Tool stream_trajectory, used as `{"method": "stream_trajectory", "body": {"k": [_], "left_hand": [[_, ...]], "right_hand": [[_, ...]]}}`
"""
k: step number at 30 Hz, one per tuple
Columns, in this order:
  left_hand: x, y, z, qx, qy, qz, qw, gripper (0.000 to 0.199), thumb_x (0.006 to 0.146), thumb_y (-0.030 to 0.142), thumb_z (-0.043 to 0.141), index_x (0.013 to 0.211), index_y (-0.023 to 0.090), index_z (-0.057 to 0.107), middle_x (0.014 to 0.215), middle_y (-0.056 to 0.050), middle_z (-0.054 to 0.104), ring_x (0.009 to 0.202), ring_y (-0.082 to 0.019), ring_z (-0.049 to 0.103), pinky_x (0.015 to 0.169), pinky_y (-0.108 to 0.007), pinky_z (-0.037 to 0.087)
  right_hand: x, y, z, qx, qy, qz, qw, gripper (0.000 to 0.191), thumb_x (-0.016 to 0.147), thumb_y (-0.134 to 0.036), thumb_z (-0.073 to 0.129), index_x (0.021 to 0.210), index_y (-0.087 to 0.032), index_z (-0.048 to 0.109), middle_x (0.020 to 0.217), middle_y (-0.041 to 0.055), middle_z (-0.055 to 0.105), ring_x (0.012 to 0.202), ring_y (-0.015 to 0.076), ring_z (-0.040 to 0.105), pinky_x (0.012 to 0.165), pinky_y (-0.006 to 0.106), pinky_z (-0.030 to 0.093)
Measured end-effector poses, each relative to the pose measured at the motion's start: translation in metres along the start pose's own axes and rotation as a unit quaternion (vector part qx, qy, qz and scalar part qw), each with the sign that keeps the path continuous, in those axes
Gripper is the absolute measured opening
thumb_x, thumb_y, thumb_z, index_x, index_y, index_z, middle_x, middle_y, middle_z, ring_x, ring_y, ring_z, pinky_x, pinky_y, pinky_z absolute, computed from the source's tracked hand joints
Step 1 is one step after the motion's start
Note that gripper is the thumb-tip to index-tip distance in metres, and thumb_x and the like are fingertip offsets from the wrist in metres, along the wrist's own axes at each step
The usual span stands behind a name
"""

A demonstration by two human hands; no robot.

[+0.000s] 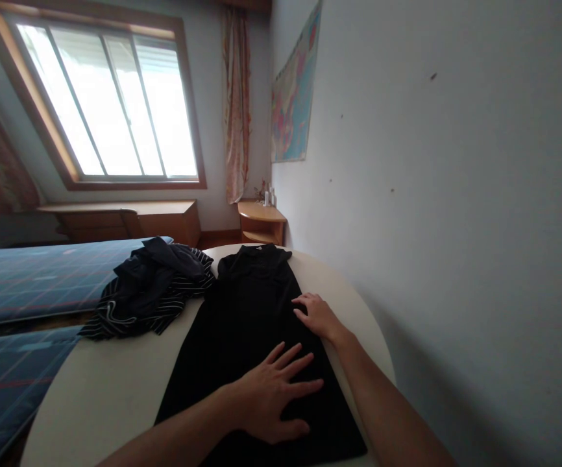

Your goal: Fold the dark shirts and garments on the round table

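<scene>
Left hand (274,394): open, fingers spread, palm down over the long black cloth garment (249,311) | Right hand (318,316): loosely open, fingers at the garment's right edge | Garment: flat beneath both hands, extending beyond them, on the round white tabletop (100,383) | Dark heap of striped clothing (152,285): beyond the left hand, leftward

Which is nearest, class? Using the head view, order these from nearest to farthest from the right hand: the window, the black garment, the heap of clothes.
1. Black garment: at the fingertips of the right hand, spread on the table.
2. Heap of clothes: across the garment, to its left.
3. Window: well beyond the table, upper left in the view.
</scene>
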State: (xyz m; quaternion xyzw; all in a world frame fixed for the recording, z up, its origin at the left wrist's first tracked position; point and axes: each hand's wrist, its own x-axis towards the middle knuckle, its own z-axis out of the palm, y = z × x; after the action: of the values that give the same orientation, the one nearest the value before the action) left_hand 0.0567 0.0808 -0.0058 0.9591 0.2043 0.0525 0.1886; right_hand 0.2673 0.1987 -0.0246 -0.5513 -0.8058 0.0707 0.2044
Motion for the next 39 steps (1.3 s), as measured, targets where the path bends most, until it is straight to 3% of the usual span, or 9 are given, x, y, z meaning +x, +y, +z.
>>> {"method": "stream_trajectory", "body": {"k": [7,10,14,19,24,28,33,39], "left_hand": [[-0.013,0.020,-0.006,-0.063,-0.067,0.013,0.996,0.079,0.091,0.058,0.053,0.156,0.029,0.021,0.163,-0.014,0.002,0.147,-0.040,-0.002,0.113,-0.069,0.005],[-0.017,0.019,-0.016,-0.091,-0.085,0.020,0.992,0.070,0.093,0.057,0.050,0.154,0.029,0.029,0.163,-0.012,0.010,0.147,-0.038,0.006,0.115,-0.066,0.011],[-0.021,0.006,-0.024,-0.056,-0.042,0.012,0.997,0.065,0.091,0.050,0.055,0.150,0.028,0.038,0.160,-0.012,0.025,0.146,-0.037,0.023,0.115,-0.060,0.025],[-0.026,-0.009,-0.017,-0.022,-0.014,0.011,1.000,0.073,0.087,0.050,0.059,0.152,0.029,0.033,0.162,-0.012,0.019,0.147,-0.038,0.018,0.115,-0.062,0.022],[-0.028,-0.015,-0.009,-0.034,-0.005,0.016,0.999,0.072,0.087,0.048,0.060,0.151,0.029,0.034,0.162,-0.009,0.021,0.147,-0.036,0.018,0.117,-0.060,0.020],[-0.029,-0.016,-0.011,-0.030,-0.004,0.021,0.999,0.070,0.089,0.050,0.058,0.152,0.031,0.033,0.162,-0.008,0.021,0.147,-0.036,0.018,0.117,-0.061,0.017],[-0.030,-0.015,-0.013,-0.030,-0.003,0.030,0.999,0.067,0.092,0.053,0.054,0.152,0.032,0.033,0.162,-0.009,0.020,0.148,-0.035,0.016,0.117,-0.061,0.017],[-0.030,-0.014,-0.017,-0.016,-0.005,0.038,0.999,0.065,0.093,0.053,0.053,0.152,0.032,0.033,0.163,-0.009,0.018,0.148,-0.037,0.014,0.116,-0.064,0.015]], "right_hand": [[-0.001,-0.020,-0.008,-0.076,0.000,0.029,0.997,0.026,0.092,-0.032,0.054,0.109,-0.022,0.072,0.103,0.0095,0.072,0.104,0.0242,0.060,0.092,0.033,0.041],[0.002,-0.030,-0.008,-0.127,0.006,0.037,0.991,0.025,0.094,-0.031,0.052,0.108,-0.021,0.071,0.099,0.0109,0.072,0.101,0.0254,0.062,0.088,0.035,0.041],[0.018,-0.039,-0.006,-0.155,0.006,0.021,0.988,0.023,0.095,-0.028,0.050,0.107,-0.021,0.069,0.102,0.0102,0.071,0.102,0.0249,0.062,0.089,0.036,0.040],[0.059,-0.043,-0.003,-0.157,-0.004,0.004,0.988,0.030,0.098,-0.021,0.041,0.110,-0.022,0.068,0.114,0.0096,0.067,0.102,0.0223,0.063,0.089,0.034,0.041],[0.092,-0.043,0.003,-0.176,-0.059,-0.007,0.983,0.037,0.098,-0.016,0.038,0.120,-0.025,0.066,0.125,0.0115,0.061,0.102,0.0241,0.065,0.087,0.036,0.044],[0.100,-0.043,0.008,-0.191,-0.095,-0.030,0.977,0.034,0.096,-0.015,0.042,0.118,-0.026,0.066,0.127,0.0111,0.058,0.102,0.0234,0.065,0.085,0.034,0.046],[0.104,-0.045,0.008,-0.202,-0.088,-0.018,0.975,0.032,0.095,-0.010,0.038,0.113,-0.020,0.063,0.119,0.0132,0.060,0.099,0.0229,0.065,0.083,0.032,0.047],[0.108,-0.047,0.016,-0.189,-0.020,0.016,0.982,0.036,0.099,-0.014,0.029,0.118,-0.020,0.059,0.124,0.0138,0.058,0.104,0.0233,0.061,0.086,0.033,0.044]]}}
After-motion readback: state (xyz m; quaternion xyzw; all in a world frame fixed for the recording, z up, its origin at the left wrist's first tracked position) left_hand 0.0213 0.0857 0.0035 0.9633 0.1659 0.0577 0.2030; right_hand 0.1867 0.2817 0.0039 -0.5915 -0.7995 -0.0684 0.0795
